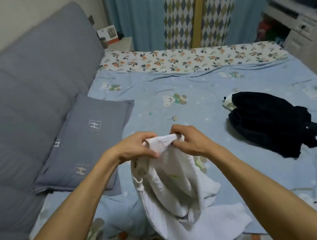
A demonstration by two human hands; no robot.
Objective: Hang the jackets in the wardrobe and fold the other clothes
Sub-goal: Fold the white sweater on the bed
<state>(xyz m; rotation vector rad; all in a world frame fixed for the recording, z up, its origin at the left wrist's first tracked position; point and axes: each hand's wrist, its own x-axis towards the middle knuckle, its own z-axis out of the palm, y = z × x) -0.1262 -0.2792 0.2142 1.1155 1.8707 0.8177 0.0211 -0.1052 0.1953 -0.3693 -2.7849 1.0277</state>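
Both hands meet at the middle of the view, slightly toward 6 o'clock, holding up a white garment (174,193) over the bed (199,87). The left hand (137,147) has its fingers and thumb curled round the bunched top edge of the garment, and the right hand (188,139) pinches the same edge just beside it, knuckles turned up, so the two hands nearly touch with a short roll of white cloth between them. From that edge the garment hangs down toward 6 o'clock in loose folds, its lower part spread on the bed near the bottom of the view; what kind of garment it is cannot be told. At about 3 o'clock from the hands, well apart from them, a dark garment (269,122) lies crumpled on the bed, with a small white and black piece (228,102) showing at its far left end. The bed has a light blue cover printed with bears, and a flowered sheet (186,59) shows along its far side toward 12 o'clock. At 9 o'clock a grey pillow (88,140) leans against a grey padded headboard (25,86). Curtains (190,10) hang at 12 o'clock behind the bed, and a pale desk (302,28) stands at 2 o'clock.
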